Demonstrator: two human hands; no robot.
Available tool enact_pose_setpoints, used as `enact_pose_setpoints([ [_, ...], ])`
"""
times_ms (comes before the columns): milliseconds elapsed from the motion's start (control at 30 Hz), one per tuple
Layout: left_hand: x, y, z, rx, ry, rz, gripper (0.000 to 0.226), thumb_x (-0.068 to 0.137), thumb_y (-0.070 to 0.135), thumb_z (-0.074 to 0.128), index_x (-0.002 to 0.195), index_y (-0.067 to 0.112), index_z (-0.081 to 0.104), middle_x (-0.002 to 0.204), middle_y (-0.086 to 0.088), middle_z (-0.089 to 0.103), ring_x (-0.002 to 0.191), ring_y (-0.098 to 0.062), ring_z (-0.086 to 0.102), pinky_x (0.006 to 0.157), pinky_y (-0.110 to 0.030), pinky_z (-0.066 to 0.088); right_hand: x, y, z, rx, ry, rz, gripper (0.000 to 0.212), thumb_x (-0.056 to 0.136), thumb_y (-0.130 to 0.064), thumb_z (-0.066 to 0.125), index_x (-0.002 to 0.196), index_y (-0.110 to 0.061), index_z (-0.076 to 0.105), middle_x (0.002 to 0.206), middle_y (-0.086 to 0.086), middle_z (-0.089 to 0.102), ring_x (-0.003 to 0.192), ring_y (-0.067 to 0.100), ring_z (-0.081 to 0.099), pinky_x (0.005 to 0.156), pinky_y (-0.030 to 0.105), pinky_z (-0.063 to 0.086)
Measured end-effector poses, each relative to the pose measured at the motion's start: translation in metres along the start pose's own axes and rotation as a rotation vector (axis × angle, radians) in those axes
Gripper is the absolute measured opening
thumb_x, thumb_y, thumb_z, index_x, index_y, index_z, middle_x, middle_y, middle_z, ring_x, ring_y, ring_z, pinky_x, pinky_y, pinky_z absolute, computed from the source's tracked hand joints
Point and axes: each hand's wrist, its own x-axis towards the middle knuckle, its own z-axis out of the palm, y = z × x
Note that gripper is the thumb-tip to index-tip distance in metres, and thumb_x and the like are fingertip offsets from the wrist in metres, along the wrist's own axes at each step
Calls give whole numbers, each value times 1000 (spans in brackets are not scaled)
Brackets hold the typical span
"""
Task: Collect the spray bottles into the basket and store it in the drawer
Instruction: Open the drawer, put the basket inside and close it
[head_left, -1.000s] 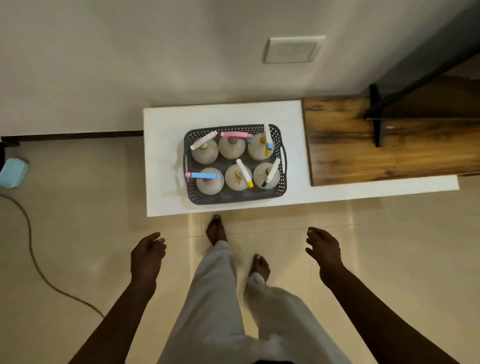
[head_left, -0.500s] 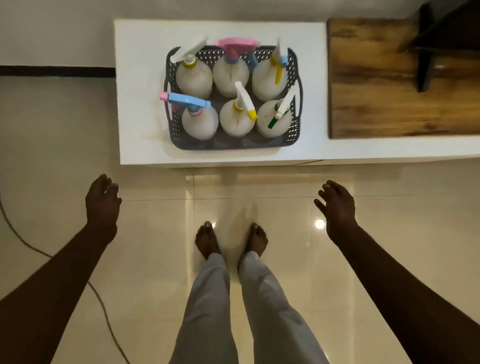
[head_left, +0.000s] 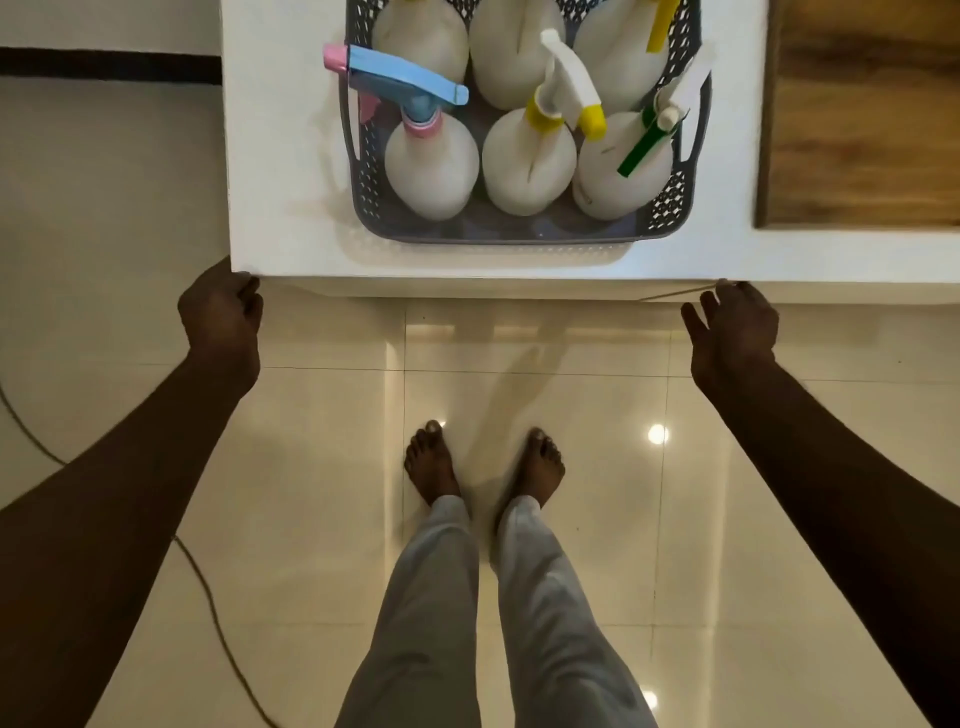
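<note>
Standing barefoot on a glossy cream tiled floor (head_left: 322, 467), the person faces a white cabinet top (head_left: 280, 171) that fills the upper part of the view, with a wooden panel (head_left: 862, 114) lying on its right end. Light grey trousers (head_left: 431, 613) run down the middle of the frame, both feet planted side by side just short of the cabinet. Centred on the white top sits the grey perforated basket (head_left: 498, 236), its far side cut off by the frame edge, and it is packed with white spray bottles standing upright in two rows. In the near row, the left bottle (head_left: 431, 166) carries a blue trigger head with a pink nozzle that pokes out over the basket's left rim; the middle bottle (head_left: 527, 166) has a white and yellow head; the right bottle (head_left: 615, 166) shows a white head with a green trigger. Behind them three more bottles are only partly in view. Now the hands: the left hand (head_left: 221, 317) is curled at the cabinet's near left corner, fingers tucked under the edge, gripping it. The right hand (head_left: 732, 338) is spread open, fingertips touching the front edge further right, not clamped on anything. A thin cable (head_left: 218, 613) snakes across the floor at left.
</note>
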Motion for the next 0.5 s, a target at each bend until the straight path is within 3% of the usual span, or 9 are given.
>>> enact_pose_setpoints([
  [67,1,-3,0,13,10,33,41,87,2,62,124,11,77,113,-5,75,99,-11,69,99,-21,55,-1,0,-1,-16,4,-3,16,108,-6,51,96,-14,57,87,0,52,91,15,51,109,37,55],
  [133,0,-6,0,38,20,69,40,83,-3,61,116,11,80,108,-6,74,93,-12,65,91,-19,55,0,2,-4,-43,1,-29,23,107,-4,48,89,-15,56,82,-1,51,82,13,49,109,35,55],
  [267,-4,-14,-4,67,19,112,40,82,-5,60,77,26,84,95,-7,61,77,-14,51,73,-20,44,1,4,-10,-117,-83,-57,30,106,1,43,83,-17,48,81,0,42,75,11,43,106,33,52],
  [367,-6,-24,-15,115,35,157,25,91,3,65,91,22,81,89,-4,66,80,-13,60,78,-21,52,1,12,-18,-135,-60,-83,38,102,2,52,74,-19,37,76,3,27,70,11,29,86,28,48],
  [433,-9,-32,-24,119,35,192,15,97,12,69,109,9,78,89,0,71,85,-11,66,84,-20,55,2,21,-27,-200,-9,-105,26,102,-5,60,80,-13,50,77,1,35,71,10,37,80,25,46],
  [500,-12,-41,-35,134,34,217,28,97,14,72,119,-2,75,89,0,72,83,-11,66,85,-22,56,2,32,-41,-257,29,-129,8,102,-12,66,105,-5,68,83,-4,52,77,9,52,86,27,53],
])
